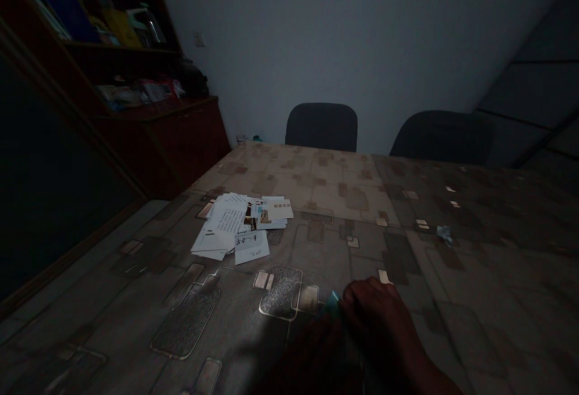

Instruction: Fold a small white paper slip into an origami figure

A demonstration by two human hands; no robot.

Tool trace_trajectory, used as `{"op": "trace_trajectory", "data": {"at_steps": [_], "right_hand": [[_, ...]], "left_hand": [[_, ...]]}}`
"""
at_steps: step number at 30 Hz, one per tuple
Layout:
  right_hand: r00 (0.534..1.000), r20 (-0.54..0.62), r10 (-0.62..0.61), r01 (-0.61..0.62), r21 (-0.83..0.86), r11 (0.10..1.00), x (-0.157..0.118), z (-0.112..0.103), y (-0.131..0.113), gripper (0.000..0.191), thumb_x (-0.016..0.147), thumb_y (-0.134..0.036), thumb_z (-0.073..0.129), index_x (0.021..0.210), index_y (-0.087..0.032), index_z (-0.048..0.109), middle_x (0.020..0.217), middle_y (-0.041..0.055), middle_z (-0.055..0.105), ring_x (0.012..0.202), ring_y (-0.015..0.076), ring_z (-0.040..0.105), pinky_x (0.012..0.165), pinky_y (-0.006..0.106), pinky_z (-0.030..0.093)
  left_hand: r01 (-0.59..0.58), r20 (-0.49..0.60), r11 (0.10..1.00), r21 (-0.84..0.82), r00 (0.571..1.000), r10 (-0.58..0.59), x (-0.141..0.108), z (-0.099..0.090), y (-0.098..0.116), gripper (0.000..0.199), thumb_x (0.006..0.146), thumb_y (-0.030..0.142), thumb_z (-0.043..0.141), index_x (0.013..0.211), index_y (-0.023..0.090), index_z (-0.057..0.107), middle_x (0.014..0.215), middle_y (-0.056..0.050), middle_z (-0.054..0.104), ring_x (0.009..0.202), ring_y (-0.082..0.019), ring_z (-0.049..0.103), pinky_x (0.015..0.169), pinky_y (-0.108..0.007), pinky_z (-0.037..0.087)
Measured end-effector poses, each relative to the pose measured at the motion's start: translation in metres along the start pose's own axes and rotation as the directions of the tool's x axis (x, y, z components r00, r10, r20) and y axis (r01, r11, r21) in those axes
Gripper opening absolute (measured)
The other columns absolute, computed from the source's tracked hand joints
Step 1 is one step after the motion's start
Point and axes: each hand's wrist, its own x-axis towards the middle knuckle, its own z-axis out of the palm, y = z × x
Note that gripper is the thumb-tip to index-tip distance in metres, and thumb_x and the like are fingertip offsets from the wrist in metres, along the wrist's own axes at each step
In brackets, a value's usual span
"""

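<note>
A small, shiny teal piece (333,300) shows between my two hands above the near part of the table; too little of it is visible to tell its kind. My left hand (314,341) lies in deep shadow, its fingers closed around the lower part of the piece. From the right, my right hand (373,307) is curled with its fingertips against the piece's edge. Farther off to the left lies a loose pile of white printed cards and papers (228,223), some with pictures or handwriting.
A patterned cloth covers the wide table (316,184). A crumpled pale bluish scrap (444,234) lies at the right. Two dark chairs (321,125) stand at the far edge. A wooden cabinet (181,142) with laden shelves fills the left side. The room is dim.
</note>
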Motion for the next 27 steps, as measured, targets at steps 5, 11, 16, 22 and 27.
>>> {"op": "trace_trajectory", "data": {"at_steps": [5, 11, 16, 22, 27], "right_hand": [[0.997, 0.070, 0.036, -0.038, 0.035, 0.999, 0.002, -0.003, 0.001, 0.013, 0.087, -0.020, 0.053, 0.075, -0.022, 0.056, 0.069, 0.0002, 0.063, 0.069, 0.0222, 0.058, 0.067, 0.035, 0.035], [0.997, 0.038, -0.063, 0.053, 0.208, 0.977, -0.009, -0.034, 0.024, 0.015, 0.096, -0.021, 0.045, 0.089, -0.023, 0.059, 0.083, 0.0024, 0.065, 0.077, 0.0187, 0.060, 0.070, 0.032, 0.043], [0.980, 0.004, -0.201, 0.199, 0.126, 0.972, -0.039, -0.029, 0.031, 0.017, 0.096, -0.022, 0.045, 0.105, -0.025, 0.059, 0.086, 0.0039, 0.066, 0.075, 0.0182, 0.060, 0.065, 0.029, 0.046], [0.962, -0.075, -0.264, 0.264, -0.001, 0.964, -0.045, 0.002, 0.017, 0.012, 0.088, -0.029, 0.057, 0.099, -0.028, 0.063, 0.091, 0.0020, 0.067, 0.073, 0.0164, 0.059, 0.067, 0.028, 0.046], [0.931, -0.123, -0.342, 0.329, -0.119, 0.937, -0.041, -0.008, 0.017, 0.022, 0.089, -0.027, 0.056, 0.110, -0.029, 0.063, 0.095, 0.0020, 0.069, 0.074, 0.0179, 0.060, 0.069, 0.032, 0.045]], "left_hand": [[0.079, -0.075, 0.996, 0.032, 0.994, -0.077, -0.004, 0.042, -0.006, 0.047, 0.093, 0.047, 0.052, 0.133, 0.022, 0.051, 0.129, -0.010, 0.062, 0.114, -0.025, 0.060, 0.083, -0.034, 0.058], [0.145, -0.175, 0.989, -0.001, 0.974, -0.143, -0.014, 0.054, -0.006, 0.054, 0.094, 0.044, 0.052, 0.139, 0.015, 0.044, 0.127, -0.013, 0.064, 0.112, -0.024, 0.063, 0.088, -0.034, 0.058], [0.108, -0.087, 0.994, 0.016, 0.991, -0.106, -0.013, 0.037, -0.008, 0.063, 0.091, 0.046, 0.057, 0.141, 0.012, 0.039, 0.133, -0.014, 0.058, 0.119, -0.025, 0.059, 0.092, -0.034, 0.056], [0.014, -0.089, 0.999, 0.046, 0.996, -0.010, -0.017, 0.041, -0.019, 0.060, 0.094, 0.039, 0.055, 0.145, 0.015, 0.035, 0.133, -0.012, 0.059, 0.119, -0.024, 0.058, 0.093, -0.032, 0.055], [0.067, -0.098, 0.996, 0.062, 0.993, -0.060, -0.016, 0.038, -0.014, 0.054, 0.096, 0.038, 0.051, 0.144, 0.015, 0.038, 0.133, -0.013, 0.059, 0.121, -0.023, 0.057, 0.095, -0.033, 0.053]]}}
